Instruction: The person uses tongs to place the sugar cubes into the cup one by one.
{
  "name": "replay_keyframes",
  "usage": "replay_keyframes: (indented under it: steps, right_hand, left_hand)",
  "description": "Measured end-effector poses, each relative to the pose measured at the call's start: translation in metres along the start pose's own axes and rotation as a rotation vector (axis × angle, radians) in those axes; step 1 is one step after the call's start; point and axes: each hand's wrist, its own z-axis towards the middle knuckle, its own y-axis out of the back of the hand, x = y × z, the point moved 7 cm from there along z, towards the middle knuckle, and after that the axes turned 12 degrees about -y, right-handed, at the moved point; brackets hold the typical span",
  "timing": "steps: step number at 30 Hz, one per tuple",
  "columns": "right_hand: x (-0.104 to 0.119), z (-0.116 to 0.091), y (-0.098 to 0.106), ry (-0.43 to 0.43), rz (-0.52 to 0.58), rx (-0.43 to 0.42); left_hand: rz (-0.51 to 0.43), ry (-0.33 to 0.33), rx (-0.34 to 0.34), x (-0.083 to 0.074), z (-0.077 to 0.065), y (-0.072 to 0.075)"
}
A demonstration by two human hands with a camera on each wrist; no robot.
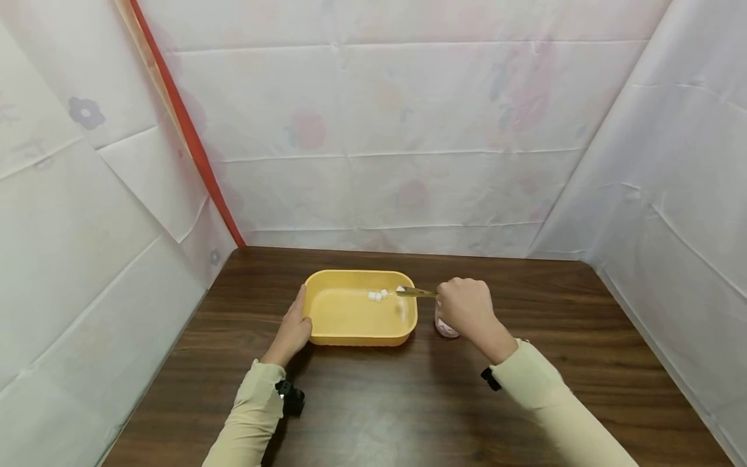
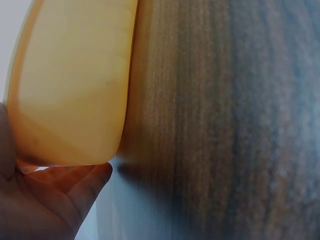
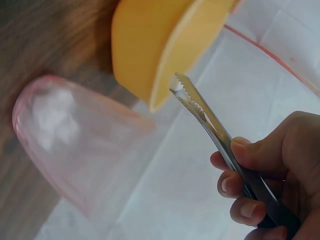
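A yellow rectangular basin (image 1: 350, 324) stands on the table with several white cubes (image 1: 378, 296) on its floor. My left hand (image 1: 293, 329) grips its left end, with fingers along the outer wall in the left wrist view (image 2: 55, 195). My right hand (image 1: 467, 305) holds metal tongs (image 3: 212, 130) with toothed tips. Between those tips sits a small white cube (image 3: 177, 85), over the right side of the basin in the head view. Below my right hand is a clear pinkish cup (image 3: 80, 140) with white pieces inside, mostly hidden by the hand in the head view.
The dark wooden table (image 1: 373, 402) extends around the basin. White patterned sheets (image 1: 373, 130) hang behind the table and along both sides. A red strip (image 1: 187, 130) runs down the back left corner. Each wrist wears a small black camera (image 1: 290, 397).
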Motion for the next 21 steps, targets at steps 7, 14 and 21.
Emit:
replay_keyframes:
  steps: [7,14,21]
  right_hand:
    - [-0.026,-0.013,0.032,-0.024,-0.004,-0.047]
    - [-0.051,-0.028,0.048,-0.026,-0.035,-0.028]
    - [-0.059,-0.034,0.05,0.062,-0.065,-0.044]
  left_hand:
    - [-0.011,0.0,0.004,-0.001,0.001,-0.001]
    - [-0.009,-0.012,0.003,0.0,-0.001,-0.001]
    - [-0.01,0.002,0.007,-0.001,-0.001,0.001]
